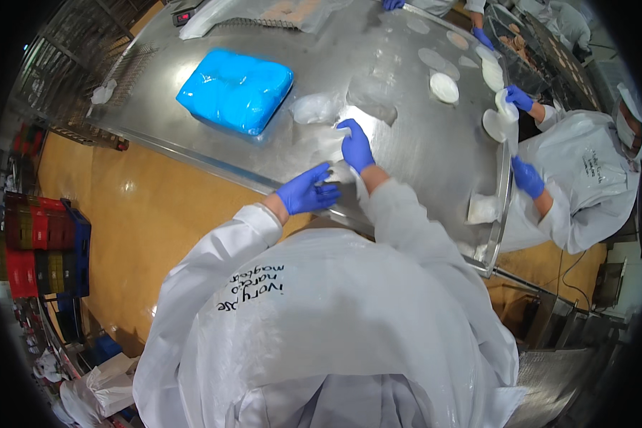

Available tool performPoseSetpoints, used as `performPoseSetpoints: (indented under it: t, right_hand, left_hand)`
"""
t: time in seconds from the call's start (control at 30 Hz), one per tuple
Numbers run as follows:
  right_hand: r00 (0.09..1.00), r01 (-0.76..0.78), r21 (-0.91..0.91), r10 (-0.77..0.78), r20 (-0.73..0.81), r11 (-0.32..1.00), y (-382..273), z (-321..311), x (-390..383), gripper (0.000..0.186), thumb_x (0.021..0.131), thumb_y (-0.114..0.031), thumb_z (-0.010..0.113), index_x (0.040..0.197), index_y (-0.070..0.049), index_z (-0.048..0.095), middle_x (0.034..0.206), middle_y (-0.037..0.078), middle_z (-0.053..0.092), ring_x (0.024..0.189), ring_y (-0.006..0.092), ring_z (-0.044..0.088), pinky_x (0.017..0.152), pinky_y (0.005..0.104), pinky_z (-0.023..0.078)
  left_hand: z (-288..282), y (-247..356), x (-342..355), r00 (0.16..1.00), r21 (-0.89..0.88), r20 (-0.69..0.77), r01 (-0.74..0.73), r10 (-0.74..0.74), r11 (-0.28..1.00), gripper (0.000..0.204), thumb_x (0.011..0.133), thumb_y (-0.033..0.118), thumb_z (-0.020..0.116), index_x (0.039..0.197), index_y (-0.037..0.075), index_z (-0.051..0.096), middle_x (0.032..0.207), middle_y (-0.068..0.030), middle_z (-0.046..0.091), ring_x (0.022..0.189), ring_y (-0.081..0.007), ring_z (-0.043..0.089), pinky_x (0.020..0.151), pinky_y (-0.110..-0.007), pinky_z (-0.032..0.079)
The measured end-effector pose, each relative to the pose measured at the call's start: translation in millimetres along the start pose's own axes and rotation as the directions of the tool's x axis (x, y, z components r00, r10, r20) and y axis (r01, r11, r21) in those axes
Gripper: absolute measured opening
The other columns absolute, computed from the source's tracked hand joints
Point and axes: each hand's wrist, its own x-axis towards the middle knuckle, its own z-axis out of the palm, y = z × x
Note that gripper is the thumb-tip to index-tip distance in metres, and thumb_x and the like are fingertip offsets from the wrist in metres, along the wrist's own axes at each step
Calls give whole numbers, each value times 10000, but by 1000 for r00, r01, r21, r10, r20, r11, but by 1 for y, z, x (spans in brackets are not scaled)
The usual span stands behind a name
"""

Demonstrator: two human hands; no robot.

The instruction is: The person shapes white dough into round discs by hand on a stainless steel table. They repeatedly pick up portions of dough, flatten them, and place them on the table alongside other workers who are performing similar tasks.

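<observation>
Right hand [358, 146], blue-gloved, has fingers curled above near edge of steel table [442, 160]; cannot tell if it grasps thin clear film [343, 173], which shows between both hands at this edge. Left hand [308, 191] released, palm open, fingers apart, just beside film. Farther inward from near edge, crumpled clear plastic [316, 108]. Blue wrapped package [235, 89] toward left corner. White discs [491, 75] along right edge, near co-worker's gloved hand [518, 98].
</observation>
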Motion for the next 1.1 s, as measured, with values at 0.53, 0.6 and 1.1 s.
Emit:
performPoseSetpoints:
  t: [0.53, 0.6, 1.1]
  right_hand:
    - [989, 129, 135, -118, -90, 982, -18, -35, -27, 239, 792, 0, 452, 957, -96, 596, 996, 155, 566, 981, 329, 598, 808, 372, 490]
    - [999, -48, -434, 37, -35, 900, 54, -7, -46, 261, 826, -60, 474, 1052, -127, 585, 1051, 209, 577, 992, 382, 591, 795, 429, 500]
    - [871, -461, 593, 207, 446, 660, -20, -21, -51, 813, 806, -288, 737, 1423, -3, 291, 1397, 209, 387, 1244, 286, 438, 1016, 395, 401]
  left_hand:
    - [-18, 32, 10, 888, 130, -130, -426, 441, 896, 417, 961, 310, 507, 1330, 125, 450, 1114, -72, 562, 775, -113, 559, 579, -211, 487]
    - [-30, 29, 17, 906, 155, -80, -400, 415, 903, 427, 958, 332, 510, 1323, 118, 450, 1144, -77, 546, 807, -130, 564, 614, -240, 493]
    - [-35, 31, 20, 861, 43, 232, -474, 453, 879, 648, 968, 539, 322, 1410, 67, 374, 1403, -143, 455, 1270, -298, 468, 1068, -448, 373]
